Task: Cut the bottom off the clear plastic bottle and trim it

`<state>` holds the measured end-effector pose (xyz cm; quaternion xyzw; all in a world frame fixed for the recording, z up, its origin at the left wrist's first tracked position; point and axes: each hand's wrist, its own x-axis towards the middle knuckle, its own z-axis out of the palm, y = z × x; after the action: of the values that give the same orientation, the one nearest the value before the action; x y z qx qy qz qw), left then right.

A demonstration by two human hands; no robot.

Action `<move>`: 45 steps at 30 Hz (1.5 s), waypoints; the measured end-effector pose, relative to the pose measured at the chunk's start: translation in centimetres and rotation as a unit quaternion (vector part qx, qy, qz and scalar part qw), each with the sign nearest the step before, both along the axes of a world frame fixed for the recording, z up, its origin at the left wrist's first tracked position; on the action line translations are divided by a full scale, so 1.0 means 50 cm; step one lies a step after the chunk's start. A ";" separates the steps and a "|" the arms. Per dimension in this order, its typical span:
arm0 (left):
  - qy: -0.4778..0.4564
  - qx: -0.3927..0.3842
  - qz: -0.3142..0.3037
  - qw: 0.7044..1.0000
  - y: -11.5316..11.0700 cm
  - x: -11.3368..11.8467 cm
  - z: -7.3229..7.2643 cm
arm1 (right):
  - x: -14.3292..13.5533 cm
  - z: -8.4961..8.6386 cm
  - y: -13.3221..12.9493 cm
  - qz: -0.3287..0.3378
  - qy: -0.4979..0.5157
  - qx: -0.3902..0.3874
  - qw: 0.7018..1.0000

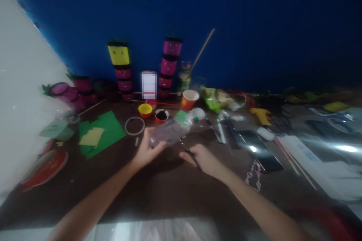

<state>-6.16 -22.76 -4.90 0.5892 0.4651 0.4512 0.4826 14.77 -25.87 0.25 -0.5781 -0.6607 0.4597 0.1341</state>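
My left hand (149, 147) is wrapped around the base end of a clear plastic bottle (168, 132), which lies tilted with its other end up to the right. In my right hand (202, 158) is a pair of dark scissors (188, 148), fingers closed on the handles. Their blades point up and left and meet or overlap the bottle's near side; blur hides whether they cut into it. Just beyond the bottle are a small yellow paint cup (145, 110) and a cup with black paint (162, 116). A clear ring (135, 125) lies left of the bottle.
Green paper (103, 135) lies at the left, near a red round lid (46, 169). A paper cup (189, 99) and purple stacked figures (169, 66) stand at the back. A dark phone (261, 150), a yellow glue gun (261, 116) and wooden sticks (302, 171) are at the right.
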 end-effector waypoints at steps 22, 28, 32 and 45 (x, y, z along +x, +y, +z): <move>-0.025 -0.054 -0.038 0.997 -0.018 0.009 -0.022 | 0.022 -0.035 -0.005 0.014 0.088 0.009 0.996; 0.047 0.065 0.007 0.997 -0.022 -0.001 -0.025 | 0.029 -0.037 -0.005 0.013 0.065 0.014 0.998; 0.075 0.090 0.002 0.993 -0.022 -0.002 -0.024 | 0.032 -0.043 -0.003 0.018 0.053 0.022 0.998; 0.065 0.055 -0.004 0.996 -0.011 0.000 -0.017 | 0.027 -0.021 0.014 0.041 0.023 0.015 0.999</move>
<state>-6.14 -23.30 -5.75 0.6452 0.4675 0.4344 0.4201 16.12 -25.16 -0.81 -0.5377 -0.6877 0.4676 0.1391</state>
